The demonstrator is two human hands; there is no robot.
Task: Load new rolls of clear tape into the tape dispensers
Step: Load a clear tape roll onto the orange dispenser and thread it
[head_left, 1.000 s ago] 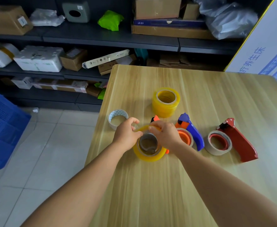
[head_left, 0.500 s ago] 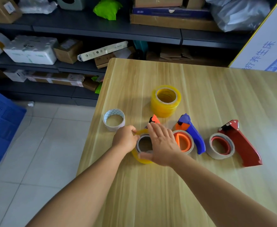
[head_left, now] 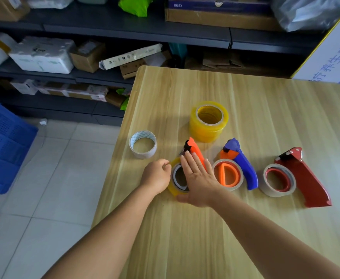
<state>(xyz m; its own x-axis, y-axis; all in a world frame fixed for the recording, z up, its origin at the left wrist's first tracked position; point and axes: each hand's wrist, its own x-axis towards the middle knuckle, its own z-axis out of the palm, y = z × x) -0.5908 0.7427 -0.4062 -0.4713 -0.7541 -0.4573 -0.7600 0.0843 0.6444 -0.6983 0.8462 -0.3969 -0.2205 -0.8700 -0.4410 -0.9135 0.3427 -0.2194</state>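
A yellow-tinted clear tape roll (head_left: 173, 189) lies flat in the orange dispenser (head_left: 193, 148) near the table's left edge. My left hand (head_left: 156, 177) is closed, with its fingertips pinching the roll's left rim. My right hand (head_left: 199, 180) lies flat and spread over the right half of the roll and the dispenser's handle, hiding them. To the right lie a blue dispenser (head_left: 244, 165) and a red dispenser (head_left: 305, 179), each with a whitish core on its wheel. A stack of new yellow-tinted rolls (head_left: 208, 122) stands behind them.
An empty white core (head_left: 143, 145) stands by the left edge of the wooden table (head_left: 275, 101). Dark shelves with boxes (head_left: 42, 55) run along the back. A blue crate (head_left: 2, 143) sits on the tiled floor at left. A white printed carton (head_left: 334, 57) is at far right.
My right hand has opened from gripping the roll to lying flat across it. My left hand stays pinched at the roll's left rim.
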